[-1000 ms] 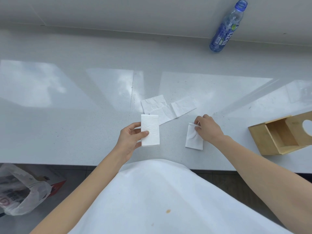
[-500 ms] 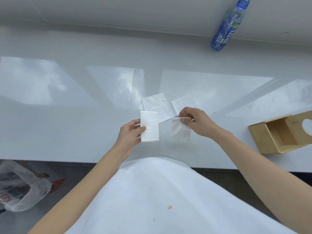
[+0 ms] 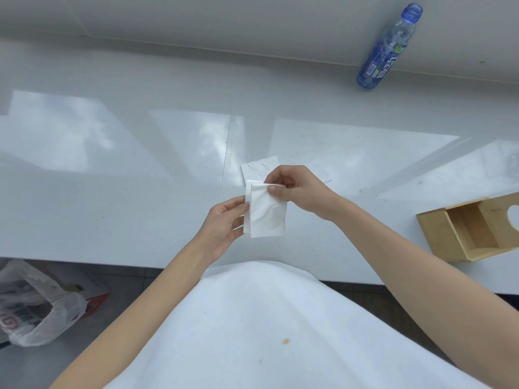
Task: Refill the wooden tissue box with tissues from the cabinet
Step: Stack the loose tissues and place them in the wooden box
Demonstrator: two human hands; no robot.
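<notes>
My left hand (image 3: 223, 228) holds a small stack of folded white tissues (image 3: 247, 217) by its left edge, just above the white counter (image 3: 112, 209). My right hand (image 3: 297, 189) pinches the top of another folded tissue (image 3: 268, 214) and lays it against the front of that stack. A loose crumpled tissue (image 3: 259, 167) lies flat on the counter behind my hands, partly hidden by them. The wooden tissue box (image 3: 474, 228) lies on its side at the right edge of the counter, its open end toward me and showing nothing inside.
A blue plastic bottle (image 3: 386, 51) without a cap stands at the back right against the wall. On the floor at the lower left sit a plastic bag (image 3: 36, 310) and a red-edged carton (image 3: 95, 300). The counter's front edge runs just below my hands.
My right hand picked a folded tissue off the counter and carried it left onto the stack in my left hand. The left hand has stayed almost in place.
</notes>
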